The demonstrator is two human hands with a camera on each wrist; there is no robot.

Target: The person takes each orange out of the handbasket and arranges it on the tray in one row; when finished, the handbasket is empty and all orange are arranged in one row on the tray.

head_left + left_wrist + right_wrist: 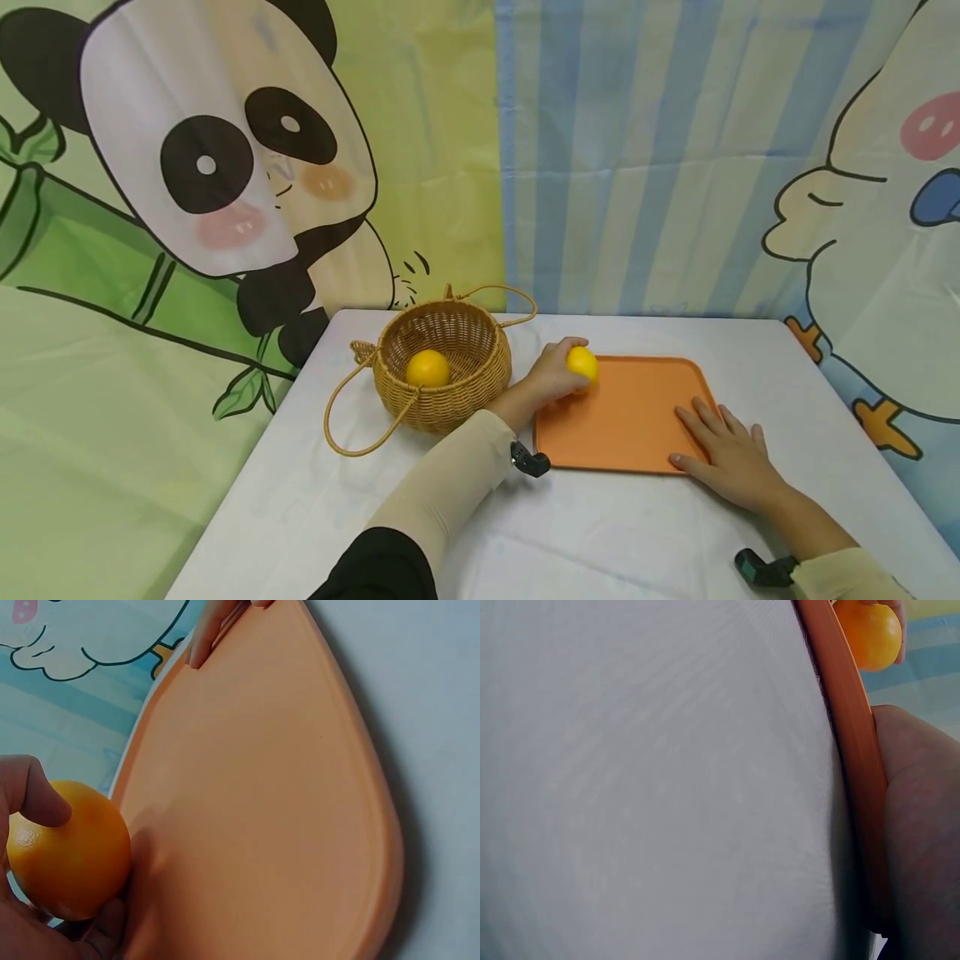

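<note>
My left hand (558, 371) grips an orange (582, 367) at the left back corner of the orange tray (622, 417). In the left wrist view the thumb presses on the upper side of the orange (71, 851), while other fingers curl beneath it. Whether the fruit touches the tray cannot be told. Over the tray's right front corner lies my right hand (723, 458), fingers spread and fairly straight. Its thumb lies by the tray's edge (851, 742) in the right wrist view. A second orange (428, 368) sits inside the wicker basket (442, 408), left of the tray.
The basket's two loop handles (360, 452) stick out, one to the front left and one to the back right. A white cloth (600, 533) covers the table. Behind it hangs a printed curtain (645, 167) with a panda (225, 150).
</note>
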